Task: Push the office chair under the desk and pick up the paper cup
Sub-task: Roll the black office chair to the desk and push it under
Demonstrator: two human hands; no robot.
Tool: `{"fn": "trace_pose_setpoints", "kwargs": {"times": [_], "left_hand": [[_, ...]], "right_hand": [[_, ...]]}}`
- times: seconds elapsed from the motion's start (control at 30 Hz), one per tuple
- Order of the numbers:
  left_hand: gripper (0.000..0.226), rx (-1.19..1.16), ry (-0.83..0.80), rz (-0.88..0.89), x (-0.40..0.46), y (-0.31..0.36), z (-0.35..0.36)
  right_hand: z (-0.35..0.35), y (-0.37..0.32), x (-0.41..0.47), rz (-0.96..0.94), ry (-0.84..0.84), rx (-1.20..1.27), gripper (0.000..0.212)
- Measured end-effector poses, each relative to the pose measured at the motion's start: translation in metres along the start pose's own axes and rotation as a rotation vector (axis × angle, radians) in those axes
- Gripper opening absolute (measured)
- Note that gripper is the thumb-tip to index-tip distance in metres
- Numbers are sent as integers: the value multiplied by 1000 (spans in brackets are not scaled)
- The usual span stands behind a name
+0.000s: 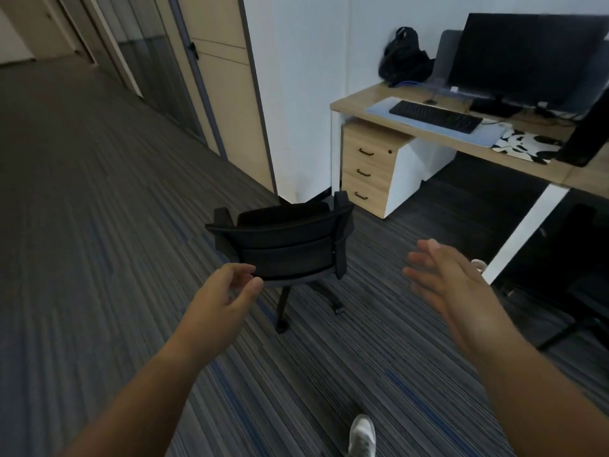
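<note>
A black office chair (286, 245) stands on the carpet out in front of the wooden desk (359, 97), its backrest turned toward me. My left hand (227, 291) is at the backrest's lower left edge, fingers curled and apart, with no clear grip on it. To the right of the chair, my right hand (451, 282) hovers open with fingers spread, touching nothing. A small white object (478, 263), possibly the paper cup, peeks out behind my right hand near the desk's white leg (527, 232).
A drawer pedestal (369, 166) sits under the desk's left end. A keyboard (435, 115), a monitor (527, 57) and a black bag (405, 57) are on the desk. A second chair's base (573, 328) is at the right. A cabinet wall (227, 94) runs along the left.
</note>
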State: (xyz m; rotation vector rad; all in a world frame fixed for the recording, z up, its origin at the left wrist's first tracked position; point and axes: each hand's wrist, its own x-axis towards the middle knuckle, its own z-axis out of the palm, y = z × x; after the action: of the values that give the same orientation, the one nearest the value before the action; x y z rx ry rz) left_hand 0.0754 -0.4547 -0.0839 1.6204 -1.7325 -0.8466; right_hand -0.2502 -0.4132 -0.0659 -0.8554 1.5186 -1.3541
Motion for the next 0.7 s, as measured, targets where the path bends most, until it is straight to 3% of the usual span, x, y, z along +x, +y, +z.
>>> {"fn": "trace_pose_setpoints", "kwargs": {"times": [0.37,0.7], "left_hand": [[27,1,110,-203,160,-27,-1],[44,224,140,-451,309,-119,-39]], "right_hand": [[55,-4,187,127,-41,-38,23],[137,12,293,242,-8,-229,16]]}}
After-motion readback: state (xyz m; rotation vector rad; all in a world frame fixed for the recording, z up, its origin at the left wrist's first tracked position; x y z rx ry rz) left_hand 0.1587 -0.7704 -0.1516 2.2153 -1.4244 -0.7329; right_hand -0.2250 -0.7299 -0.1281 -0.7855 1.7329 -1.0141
